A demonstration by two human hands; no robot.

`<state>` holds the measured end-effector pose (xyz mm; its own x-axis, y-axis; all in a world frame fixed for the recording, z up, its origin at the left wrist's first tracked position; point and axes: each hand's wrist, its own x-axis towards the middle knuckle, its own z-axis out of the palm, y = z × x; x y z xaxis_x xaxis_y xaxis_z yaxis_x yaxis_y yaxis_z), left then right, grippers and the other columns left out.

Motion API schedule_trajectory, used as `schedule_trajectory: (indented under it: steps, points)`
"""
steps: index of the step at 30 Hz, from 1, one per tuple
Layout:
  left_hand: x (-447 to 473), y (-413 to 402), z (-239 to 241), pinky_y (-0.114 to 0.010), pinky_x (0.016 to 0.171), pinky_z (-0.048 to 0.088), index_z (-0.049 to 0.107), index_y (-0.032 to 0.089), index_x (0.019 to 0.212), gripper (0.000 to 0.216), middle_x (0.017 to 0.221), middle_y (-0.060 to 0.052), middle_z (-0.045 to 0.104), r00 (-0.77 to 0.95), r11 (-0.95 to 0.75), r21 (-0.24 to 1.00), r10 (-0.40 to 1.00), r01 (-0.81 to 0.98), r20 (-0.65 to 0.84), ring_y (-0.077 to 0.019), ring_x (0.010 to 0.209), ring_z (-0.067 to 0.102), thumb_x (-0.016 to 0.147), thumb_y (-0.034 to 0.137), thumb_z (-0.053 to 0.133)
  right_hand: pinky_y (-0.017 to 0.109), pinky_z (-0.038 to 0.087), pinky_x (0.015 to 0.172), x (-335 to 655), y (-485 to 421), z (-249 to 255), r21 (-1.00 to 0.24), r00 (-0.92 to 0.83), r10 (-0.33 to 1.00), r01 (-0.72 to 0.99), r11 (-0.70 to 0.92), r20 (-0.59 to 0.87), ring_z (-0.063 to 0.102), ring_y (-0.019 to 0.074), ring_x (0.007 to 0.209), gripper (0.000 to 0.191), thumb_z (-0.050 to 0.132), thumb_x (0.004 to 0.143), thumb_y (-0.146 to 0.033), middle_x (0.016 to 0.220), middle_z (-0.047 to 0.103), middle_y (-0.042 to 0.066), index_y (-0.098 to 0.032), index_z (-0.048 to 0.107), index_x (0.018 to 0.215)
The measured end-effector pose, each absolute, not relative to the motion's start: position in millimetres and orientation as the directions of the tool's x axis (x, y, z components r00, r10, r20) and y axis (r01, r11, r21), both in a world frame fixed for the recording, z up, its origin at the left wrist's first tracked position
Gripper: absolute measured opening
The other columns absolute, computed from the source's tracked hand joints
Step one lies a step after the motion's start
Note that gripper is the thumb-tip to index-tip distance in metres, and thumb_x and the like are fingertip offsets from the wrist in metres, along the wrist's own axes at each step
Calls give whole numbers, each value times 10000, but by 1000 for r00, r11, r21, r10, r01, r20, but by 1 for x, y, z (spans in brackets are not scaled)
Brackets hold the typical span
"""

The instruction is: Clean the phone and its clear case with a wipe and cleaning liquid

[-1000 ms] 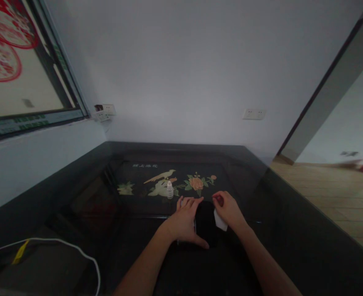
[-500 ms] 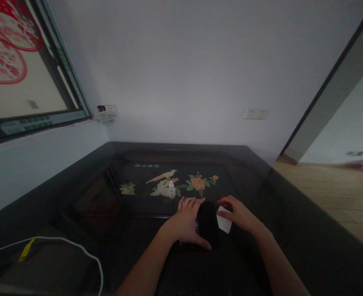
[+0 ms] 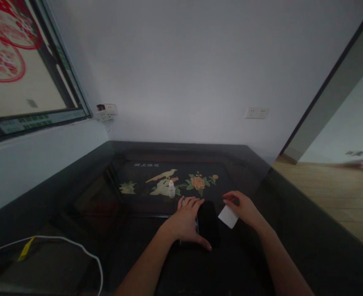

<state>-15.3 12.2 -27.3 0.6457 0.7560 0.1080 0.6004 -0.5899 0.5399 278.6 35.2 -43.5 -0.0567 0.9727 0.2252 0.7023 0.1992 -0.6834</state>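
Note:
A black smartphone [image 3: 209, 224] lies on the dark table, its screen side dark. My left hand [image 3: 187, 222] grips its left side, fingers at the far end and thumb by the near end. To the right of the phone, my right hand [image 3: 241, 207] pinches a white square wipe [image 3: 228, 216] by its far right corner. The wipe is apart from the phone; whether it touches the table I cannot tell. A small white dropper bottle [image 3: 172, 190] stands upright beyond my left hand.
The glossy black table [image 3: 122, 255] has an inlaid bird and flower picture. A white cable [image 3: 73, 244] with a yellow tag [image 3: 25, 249] curves across the left front. Behind the table is a wall with a socket [image 3: 257, 113]; a window is at left.
My right hand has moved right and slightly away from me with the white wipe, opening a gap to the phone. The wipe has turned a little. My left hand stays on the phone.

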Motion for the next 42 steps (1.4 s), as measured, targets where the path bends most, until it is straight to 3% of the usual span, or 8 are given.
schedule_trajectory:
  steps: [4, 8, 12, 16, 22, 31, 37, 42]
  points:
    - [-15, 12, -18, -601, 1233, 147, 439, 264, 1504, 1243, 1546, -137, 449, 630, -620, 554, 749, 555, 206, -404, 1457, 338, 453, 800, 830, 385, 540, 825, 267, 35, -41, -699, 22, 952, 684, 208, 304, 696, 243, 866, 253, 600, 879, -412, 947, 742, 72, -224, 716, 1003]
    - [-17, 15, -2, -461, 1081, 413, 673, 273, 1154, 521, 1177, -64, 686, 490, -613, 615, 782, 496, 384, -274, 1171, 590, 819, 671, 688, 376, 534, 824, 257, 34, -40, -734, -5, 959, 642, 220, 283, 700, 243, 887, 263, 576, 907, -432, 976, 753, 66, -228, 706, 1010]
    - [-28, 26, 3, -360, 856, 507, 609, 228, 1000, 215, 938, -44, 660, 6, -491, 711, 825, 503, 565, -195, 887, 632, 1001, 421, 513, 365, 533, 778, 248, 31, -38, -769, 6, 966, 607, 202, 259, 705, 241, 860, 287, 561, 920, -457, 954, 755, 59, -229, 700, 1025]
    - [-45, 42, -8, -403, 914, 504, 525, 215, 1072, 243, 1030, -73, 589, -372, -306, 720, 693, 623, 617, -236, 979, 595, 917, 374, 623, 381, 547, 824, 241, 30, -37, -806, 0, 966, 551, 214, 257, 711, 245, 884, 287, 561, 923, -476, 956, 760, 62, -237, 692, 1014]
    - [-49, 57, -36, -501, 991, 456, 457, 162, 1255, 545, 1229, -155, 553, -270, -14, 565, 868, 825, 416, -347, 1188, 542, 783, 281, 702, 368, 558, 816, 235, 29, -41, -840, -24, 974, 502, 206, 225, 711, 235, 883, 314, 557, 927, -493, 955, 757, 60, -231, 690, 1037]
    - [-56, 64, -48, -451, 941, 472, 500, 177, 1160, 245, 1162, -149, 660, -142, -9, 598, 969, 802, 204, -315, 1136, 625, 947, 291, 544, 355, 552, 816, 230, 29, -45, -845, -71, 972, 484, 230, 224, 702, 225, 867, 302, 556, 940, -491, 937, 749, 52, -230, 689, 1012]
    - [-56, 63, -44, -404, 914, 499, 493, 186, 1108, 187, 1070, -125, 675, -108, -101, 647, 955, 756, 276, -274, 1027, 668, 983, 323, 517, 348, 559, 779, 227, 29, -44, -848, -61, 971, 477, 231, 231, 701, 228, 835, 330, 553, 931, -521, 903, 747, 50, -232, 694, 1003]
    - [-39, 47, -25, -369, 893, 515, 512, 221, 1114, 231, 1071, -74, 647, 18, -376, 732, 895, 568, 446, -228, 979, 653, 987, 412, 535, 334, 540, 776, 217, 23, -35, -861, -38, 966, 447, 244, 255, 688, 227, 849, 332, 595, 921, -535, 906, 737, 54, -225, 692, 994]
